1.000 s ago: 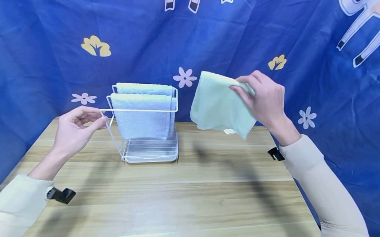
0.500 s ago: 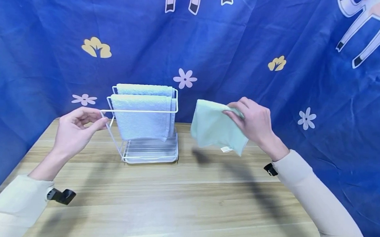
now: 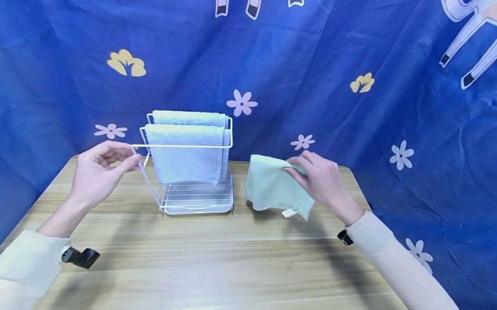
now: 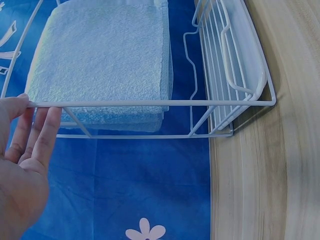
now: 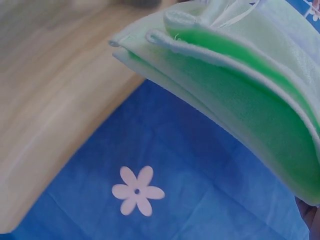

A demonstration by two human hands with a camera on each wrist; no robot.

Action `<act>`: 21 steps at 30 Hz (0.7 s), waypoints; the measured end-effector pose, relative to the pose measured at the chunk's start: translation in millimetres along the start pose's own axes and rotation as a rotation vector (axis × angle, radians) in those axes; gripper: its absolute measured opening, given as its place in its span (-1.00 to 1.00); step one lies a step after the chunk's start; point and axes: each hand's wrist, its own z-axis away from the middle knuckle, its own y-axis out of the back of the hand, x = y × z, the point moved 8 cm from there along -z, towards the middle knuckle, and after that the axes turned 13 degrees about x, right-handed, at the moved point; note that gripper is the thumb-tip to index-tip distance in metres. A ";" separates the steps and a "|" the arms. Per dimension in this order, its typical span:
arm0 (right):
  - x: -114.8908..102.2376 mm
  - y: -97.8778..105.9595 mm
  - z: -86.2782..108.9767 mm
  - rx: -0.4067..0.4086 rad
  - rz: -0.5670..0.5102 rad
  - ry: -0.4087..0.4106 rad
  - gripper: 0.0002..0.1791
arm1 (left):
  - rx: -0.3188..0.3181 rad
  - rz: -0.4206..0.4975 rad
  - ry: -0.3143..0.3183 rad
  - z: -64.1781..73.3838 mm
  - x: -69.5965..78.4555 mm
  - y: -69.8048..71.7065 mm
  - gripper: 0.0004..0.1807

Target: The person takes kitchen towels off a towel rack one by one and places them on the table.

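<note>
My left hand (image 3: 100,168) pinches the front left corner of a white wire towel rack (image 3: 181,147) between thumb and fingers; the left wrist view shows the fingertips on its thin wire bar. Two light blue towels (image 3: 183,156) hang folded over the rack's rails, and the near one's looped pile (image 4: 105,55) shows close up. To the right, my right hand (image 3: 316,177) pinches a pale green cloth (image 3: 272,184) by its top right edge. The cloth hangs folded, with a small white label at its lower edge. In the right wrist view its folded layers (image 5: 240,95) fill the upper right.
The rack's base holds a white tray (image 3: 197,211) under a wire grid, standing on a wooden table (image 3: 226,266). A blue curtain (image 3: 296,50) printed with flowers and animal legs hangs behind and at both sides. Black straps circle both wrists.
My right hand has lowered the green cloth toward the table and shifted slightly left, still pinching it. The left hand and the rack with its towels stay as they were.
</note>
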 end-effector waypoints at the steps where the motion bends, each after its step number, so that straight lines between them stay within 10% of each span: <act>1: -0.9 -1.2 2.7 0.003 -0.002 0.005 -0.79 | -0.002 0.011 0.004 0.0 0.0 -0.1 -0.77; 21: -28.6 -5.7 29.1 -0.040 -0.071 0.050 -0.74 | -0.002 0.019 -0.004 -0.6 0.9 0.8 -0.76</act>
